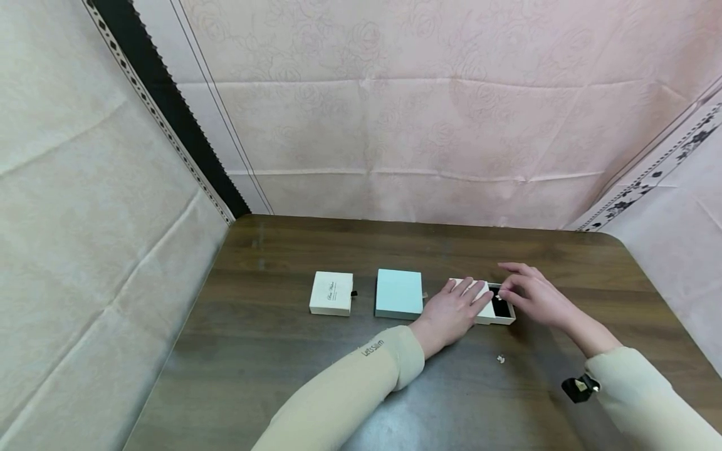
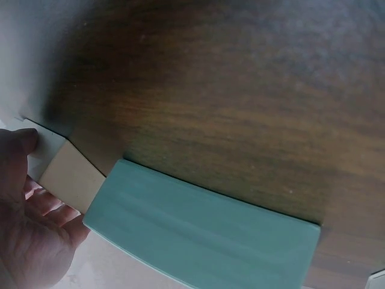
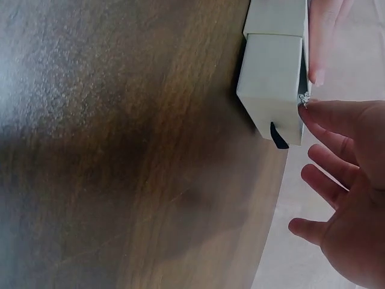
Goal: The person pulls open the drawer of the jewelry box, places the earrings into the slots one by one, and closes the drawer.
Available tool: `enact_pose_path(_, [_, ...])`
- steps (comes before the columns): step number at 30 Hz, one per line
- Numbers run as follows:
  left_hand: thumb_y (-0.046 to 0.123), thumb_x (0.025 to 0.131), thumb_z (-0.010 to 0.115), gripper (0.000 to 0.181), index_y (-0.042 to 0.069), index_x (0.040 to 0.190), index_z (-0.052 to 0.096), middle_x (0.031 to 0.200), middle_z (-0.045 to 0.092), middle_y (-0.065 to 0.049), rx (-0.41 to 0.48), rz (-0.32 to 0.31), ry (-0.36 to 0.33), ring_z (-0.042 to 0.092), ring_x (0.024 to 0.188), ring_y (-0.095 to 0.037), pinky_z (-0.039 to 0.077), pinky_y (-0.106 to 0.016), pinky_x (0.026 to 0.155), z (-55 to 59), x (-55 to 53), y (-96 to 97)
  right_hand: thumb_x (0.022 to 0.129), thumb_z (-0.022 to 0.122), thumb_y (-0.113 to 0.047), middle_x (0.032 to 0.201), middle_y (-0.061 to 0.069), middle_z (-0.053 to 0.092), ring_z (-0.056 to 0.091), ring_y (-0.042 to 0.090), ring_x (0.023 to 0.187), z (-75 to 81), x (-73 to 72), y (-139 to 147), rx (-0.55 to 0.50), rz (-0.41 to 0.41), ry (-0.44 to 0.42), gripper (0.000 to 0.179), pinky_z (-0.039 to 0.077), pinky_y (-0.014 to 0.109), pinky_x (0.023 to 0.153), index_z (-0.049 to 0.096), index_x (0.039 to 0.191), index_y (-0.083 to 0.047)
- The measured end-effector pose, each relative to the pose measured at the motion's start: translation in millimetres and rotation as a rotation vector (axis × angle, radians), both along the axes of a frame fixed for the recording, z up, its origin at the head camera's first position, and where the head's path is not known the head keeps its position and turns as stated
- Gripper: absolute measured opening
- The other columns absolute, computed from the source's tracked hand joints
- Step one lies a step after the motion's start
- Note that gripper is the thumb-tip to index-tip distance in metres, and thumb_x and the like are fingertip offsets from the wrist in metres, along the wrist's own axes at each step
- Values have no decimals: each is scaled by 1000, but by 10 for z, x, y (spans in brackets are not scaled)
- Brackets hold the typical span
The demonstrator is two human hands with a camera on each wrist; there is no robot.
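Observation:
A white drawer-style box (image 1: 504, 321) lies on the table with its drawer pulled out to the right, showing a black inside. My left hand (image 1: 451, 313) holds the box's sleeve, thumb on the near side and fingers over the top and far side. Over the open drawer is my right hand (image 1: 533, 299), its thumb and index finger pinching a small sparkly earring (image 3: 304, 98) at the drawer's rim. A black ribbon tab (image 3: 278, 136) sticks out of the drawer front. Another small shiny earring (image 1: 501, 359) rests on the table, nearer to me.
Left of the hands sits a light-blue box (image 1: 398, 293), and beyond it a white box (image 1: 331, 293) with printed lettering and a black tab. The brown wooden table (image 1: 271, 376) meets hanging pale cloth (image 1: 395, 150) at the back.

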State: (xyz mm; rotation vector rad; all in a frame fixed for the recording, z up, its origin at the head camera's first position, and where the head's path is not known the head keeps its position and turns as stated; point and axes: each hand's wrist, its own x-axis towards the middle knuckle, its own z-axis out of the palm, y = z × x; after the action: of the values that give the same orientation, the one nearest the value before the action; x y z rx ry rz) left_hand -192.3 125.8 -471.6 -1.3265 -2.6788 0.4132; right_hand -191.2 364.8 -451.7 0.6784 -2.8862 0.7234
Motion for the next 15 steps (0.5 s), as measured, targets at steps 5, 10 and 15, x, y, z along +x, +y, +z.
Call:
enact_pose_path(5, [50, 113, 48, 66, 30, 171, 27, 176, 27, 5, 1, 6, -5, 28, 161, -15, 32, -32, 127, 0, 0, 8, 93, 78, 2, 144, 35, 56, 50, 58, 129, -30, -40, -15, 3, 39, 55, 20, 39, 68, 99, 71, 85, -16])
enact_pose_path(10, [50, 113, 48, 66, 30, 171, 26, 176, 26, 5, -2, 10, -10, 28, 161, -15, 31, -32, 127, -3, 2, 18, 92, 79, 2, 144, 36, 55, 52, 58, 127, -39, -61, -25, 14, 67, 65, 23, 40, 68, 98, 70, 84, -17])
enact_pose_path(15, [51, 113, 47, 66, 30, 171, 25, 177, 26, 6, -5, 15, -14, 27, 161, -14, 31, -32, 127, -1, 3, 19, 93, 77, 3, 145, 37, 54, 52, 58, 127, -28, -76, -22, 21, 90, 47, 23, 40, 69, 97, 70, 84, -17])
